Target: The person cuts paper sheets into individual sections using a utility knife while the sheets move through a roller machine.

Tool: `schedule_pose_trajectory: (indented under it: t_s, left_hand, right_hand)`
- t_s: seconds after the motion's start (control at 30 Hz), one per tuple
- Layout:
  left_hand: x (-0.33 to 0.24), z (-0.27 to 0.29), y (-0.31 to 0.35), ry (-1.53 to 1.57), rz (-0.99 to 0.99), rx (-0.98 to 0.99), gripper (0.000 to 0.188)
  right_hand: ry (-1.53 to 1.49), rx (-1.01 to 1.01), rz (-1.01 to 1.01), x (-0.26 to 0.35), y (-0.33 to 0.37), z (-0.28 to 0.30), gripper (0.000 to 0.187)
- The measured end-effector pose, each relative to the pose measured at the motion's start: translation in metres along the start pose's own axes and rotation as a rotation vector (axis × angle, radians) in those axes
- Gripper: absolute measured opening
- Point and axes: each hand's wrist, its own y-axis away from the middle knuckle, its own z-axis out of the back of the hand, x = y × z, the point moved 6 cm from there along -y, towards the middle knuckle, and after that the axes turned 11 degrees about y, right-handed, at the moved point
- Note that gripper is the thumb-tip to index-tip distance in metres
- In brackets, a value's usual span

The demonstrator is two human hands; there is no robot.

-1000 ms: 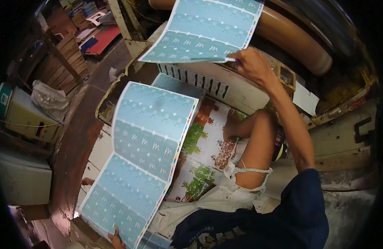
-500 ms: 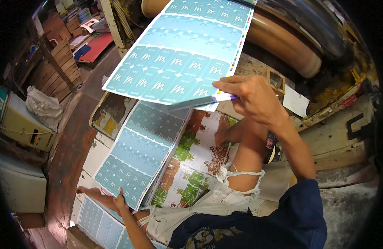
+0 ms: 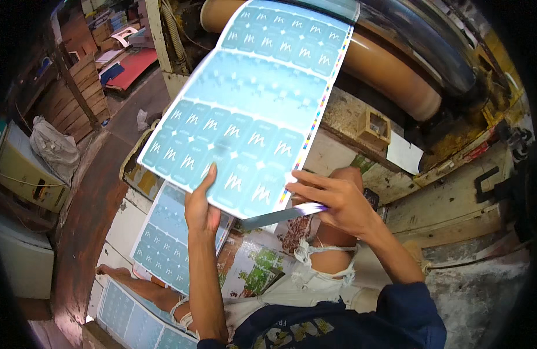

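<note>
A large teal-and-pale-blue printed sheet (image 3: 239, 93) hangs down from the machine's rollers toward me. My left hand (image 3: 203, 203) grips its near edge, thumb on top and fingers beneath. At the near right corner, my right hand (image 3: 335, 200) is closed around a long flat blade (image 3: 280, 215) with a purple-and-white wrapped handle. Its fingertips touch the sheet's right edge, and the blade lies along the near edge. Below is a stack of similar printed sheets (image 3: 164, 244), partly hidden by my left forearm and the hanging sheet.
Brown and dark rollers (image 3: 390, 75) span the top right. A small wooden box (image 3: 374, 127) and a white paper (image 3: 404, 155) lie on the machine ledge. More printed sheets (image 3: 129, 308) sit at lower left. Cabinets (image 3: 30, 168) and a whitish sack (image 3: 53, 144) stand at left.
My left hand has left the lower stack and taken hold of the hanging sheet's near edge. The sheet's near end has come lower and closer, and my right hand with the blade has moved down.
</note>
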Motion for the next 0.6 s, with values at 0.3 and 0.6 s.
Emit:
schedule_pose_trajectory:
  t_s: [0.3,0.6]
  left_hand:
    - [-0.038,0.057,0.050,-0.307,-0.236,-0.288,0.066]
    - [-0.055,0.073,0.090,-0.427,-0.288,-0.382,0.059]
  right_hand:
    - [0.084,-0.381,-1.062,-0.191,0.120,0.040,0.041]
    - [0.011,-0.263,-1.572,-0.282,0.305,-0.067,0.059]
